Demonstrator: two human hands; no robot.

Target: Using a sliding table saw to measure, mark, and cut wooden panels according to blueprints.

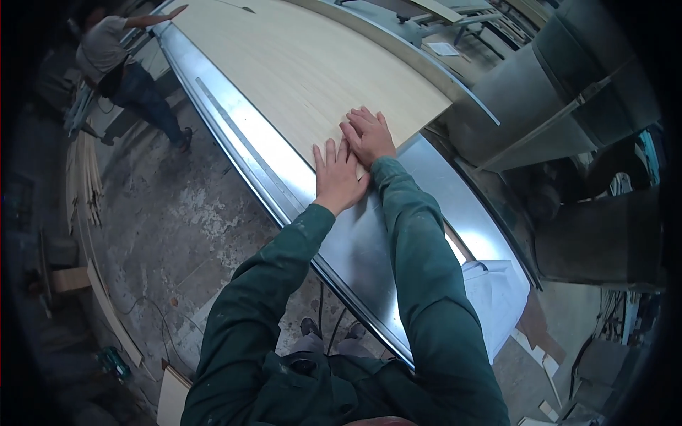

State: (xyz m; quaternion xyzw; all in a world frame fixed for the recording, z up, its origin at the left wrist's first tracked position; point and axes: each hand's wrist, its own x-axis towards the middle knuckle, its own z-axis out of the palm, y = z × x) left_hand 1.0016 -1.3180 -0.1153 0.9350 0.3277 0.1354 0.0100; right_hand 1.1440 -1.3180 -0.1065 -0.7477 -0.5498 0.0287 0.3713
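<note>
Left hand point(336, 177): laid flat, palm down, on the near corner of the wooden panel point(298, 64); fingers point(330, 150) spread and released, grasping nothing. Heel of the hand over the panel's near edge, where metal begins.

Right hand point(368, 135): laid flat on the same panel, just beside and slightly ahead of the left, thumb side touching or overlapping the left index finger. Fingers extended, close together, released; nothing clenched.

Wooden panel: large, pale, thin sheet with faint grain, lying flat on the metal surface point(369, 241) and running from the hands away to the far upper left. Near right corner by the right hand, close to the raised rail point(455, 89) along the right side of the machine.

Metal surface: long, grey, shiny, with a narrow guide strip point(241, 138) running lengthwise just left of the panel. Both forearms in dark green sleeves point(419, 241), entering from the lower edge.

Other person point(117, 67): standing on the concrete floor point(177, 220) at the far left end, one arm stretched out to the far end of the panel; contact not clearly discernible.

Around the machine: thin wood strips point(89, 184) stacked on the floor at left, white cloth or sheet point(497, 298) hanging at the right edge of the surface, grey ducting point(568, 92) at upper right.
</note>
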